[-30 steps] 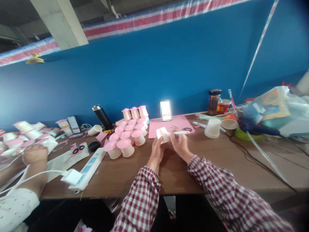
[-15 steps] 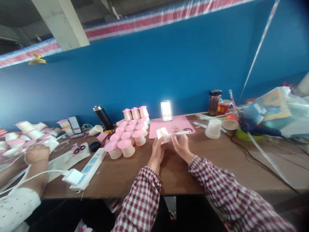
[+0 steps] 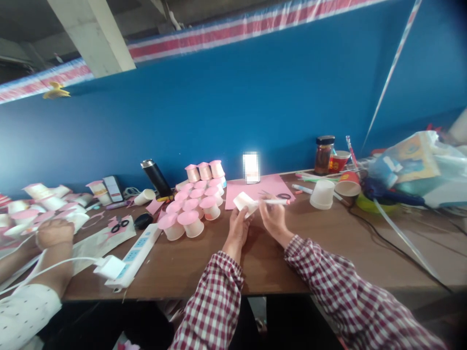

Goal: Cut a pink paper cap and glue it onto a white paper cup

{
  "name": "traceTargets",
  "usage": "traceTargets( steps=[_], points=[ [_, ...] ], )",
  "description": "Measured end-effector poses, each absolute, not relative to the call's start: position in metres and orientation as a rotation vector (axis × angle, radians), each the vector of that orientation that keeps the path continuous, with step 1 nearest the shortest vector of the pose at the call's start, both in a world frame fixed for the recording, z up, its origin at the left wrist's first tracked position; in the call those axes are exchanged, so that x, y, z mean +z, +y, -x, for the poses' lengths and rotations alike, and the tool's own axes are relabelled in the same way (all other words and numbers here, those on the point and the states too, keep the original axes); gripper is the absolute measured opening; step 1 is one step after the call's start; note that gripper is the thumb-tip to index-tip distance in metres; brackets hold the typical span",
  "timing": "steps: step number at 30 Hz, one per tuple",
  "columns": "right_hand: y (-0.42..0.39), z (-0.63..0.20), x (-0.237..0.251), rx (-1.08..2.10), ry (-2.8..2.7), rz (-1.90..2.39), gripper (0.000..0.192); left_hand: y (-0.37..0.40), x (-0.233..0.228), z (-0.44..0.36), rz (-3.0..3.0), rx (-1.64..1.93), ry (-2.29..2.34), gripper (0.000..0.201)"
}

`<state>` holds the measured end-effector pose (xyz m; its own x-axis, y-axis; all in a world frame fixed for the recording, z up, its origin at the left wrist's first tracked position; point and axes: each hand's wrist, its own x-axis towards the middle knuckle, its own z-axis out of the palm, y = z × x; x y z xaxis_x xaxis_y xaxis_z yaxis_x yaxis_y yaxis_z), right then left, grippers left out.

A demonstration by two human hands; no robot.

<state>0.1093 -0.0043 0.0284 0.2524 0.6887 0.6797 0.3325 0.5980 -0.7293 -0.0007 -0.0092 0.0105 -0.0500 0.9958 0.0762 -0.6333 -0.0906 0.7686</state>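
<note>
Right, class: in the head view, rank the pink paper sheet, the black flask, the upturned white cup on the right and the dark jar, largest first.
1. pink paper sheet
2. black flask
3. upturned white cup and dark jar: too alike to rank.

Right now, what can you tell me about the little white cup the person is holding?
The small white cup looks like paper, plain with no pink top, unlike the pink-topped cups stacked to its left. It is tipped sideways in the air above the brown table, in front of a pink sheet. The left hand grips it from below, while the right hand holds a white pen whose end meets the cup's side. What is inside the cup cannot be seen.
</note>
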Motion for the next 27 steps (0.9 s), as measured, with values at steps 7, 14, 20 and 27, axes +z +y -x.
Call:
traceTargets(
  steps=[7, 14, 20, 27],
  points=[
    [-0.0051, -0.1091, 0.0241, 0.310, -1.418, 0.950, 0.013, -0.0088, 0.0112, 0.0008, -0.719, 1.541, 0.639, 0.033],
    [-0.0049, -0.1103, 0.0254, 0.289, -1.442, 0.949, 0.014, -0.0088, 0.0116, -0.0001, -0.726, 1.538, 0.652, 0.035],
    [-0.0059, -0.1101, 0.0263, 0.273, -1.461, 0.951, 0.014, -0.0094, 0.0127, -0.0005, -0.735, 1.535, 0.654, 0.035],
    [-0.0059, -0.1102, 0.0264, 0.258, -1.469, 0.961, 0.015, -0.0087, 0.0127, -0.0006, -0.717, 1.536, 0.657, 0.038]
  ],
)
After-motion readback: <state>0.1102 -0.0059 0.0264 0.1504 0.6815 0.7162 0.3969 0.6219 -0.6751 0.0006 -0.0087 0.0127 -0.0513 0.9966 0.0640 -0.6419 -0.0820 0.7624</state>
